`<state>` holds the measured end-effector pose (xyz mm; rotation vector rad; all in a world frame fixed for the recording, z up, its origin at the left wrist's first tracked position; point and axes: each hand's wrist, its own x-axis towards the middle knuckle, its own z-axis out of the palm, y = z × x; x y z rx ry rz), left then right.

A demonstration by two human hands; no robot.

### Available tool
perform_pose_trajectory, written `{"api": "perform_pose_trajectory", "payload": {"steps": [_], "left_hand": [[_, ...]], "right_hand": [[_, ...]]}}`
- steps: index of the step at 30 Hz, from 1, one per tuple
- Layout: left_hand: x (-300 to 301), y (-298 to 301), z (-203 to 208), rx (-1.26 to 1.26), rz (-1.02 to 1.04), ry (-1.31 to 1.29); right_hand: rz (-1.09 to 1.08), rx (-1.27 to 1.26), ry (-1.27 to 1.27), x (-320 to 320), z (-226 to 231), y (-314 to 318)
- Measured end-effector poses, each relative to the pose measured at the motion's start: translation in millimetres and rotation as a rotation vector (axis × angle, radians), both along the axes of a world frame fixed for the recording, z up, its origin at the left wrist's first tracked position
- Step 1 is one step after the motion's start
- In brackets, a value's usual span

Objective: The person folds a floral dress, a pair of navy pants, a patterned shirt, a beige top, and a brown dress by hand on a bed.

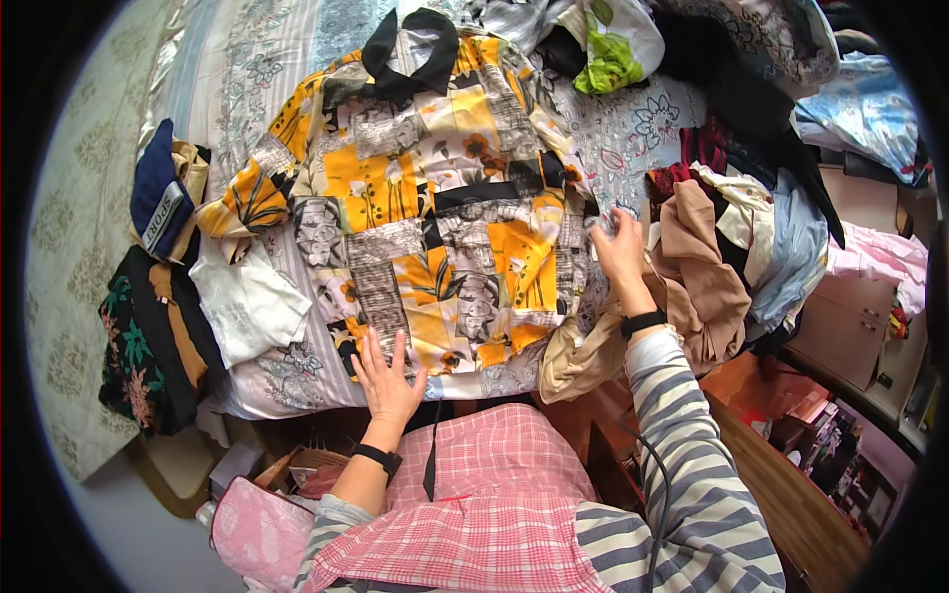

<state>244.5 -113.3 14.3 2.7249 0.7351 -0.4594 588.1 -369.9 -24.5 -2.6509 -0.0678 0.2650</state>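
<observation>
A patterned shirt (381, 203) with a black collar lies spread out on the bed, its collar at the far side. Yellow, grey, black and white patches cover it. My left hand (388, 385) rests on its near hem at the lower left, fingers spread. At the shirt's right side, my right hand (621, 252) has its thumb and fingers bent around the edge by the sleeve's end. The shirt's left sleeve (252, 203) is bent outward toward a white garment (247, 306).
A patterned bedsheet (237, 74) lies underneath. On the left are a navy garment (163, 198) and dark floral clothing (138, 336). Heaped clothes, including brown trousers (697, 267), lie at the right. A white-and-green bag (623, 49) sits at the back. A pink cushion-like item (257, 534) is low left.
</observation>
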Motion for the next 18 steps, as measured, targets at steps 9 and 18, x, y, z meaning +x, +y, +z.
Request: {"api": "perform_pose_trajectory", "payload": {"steps": [9, 18], "left_hand": [[-12, 5, 6, -0.046, -0.122, 0.037], [-6, 3, 7, -0.041, -0.099, 0.077]], "right_hand": [[0.192, -0.158, 0.328, -14, 14, 11], [-0.285, 0.11, -0.54, 65, 64, -52]]}}
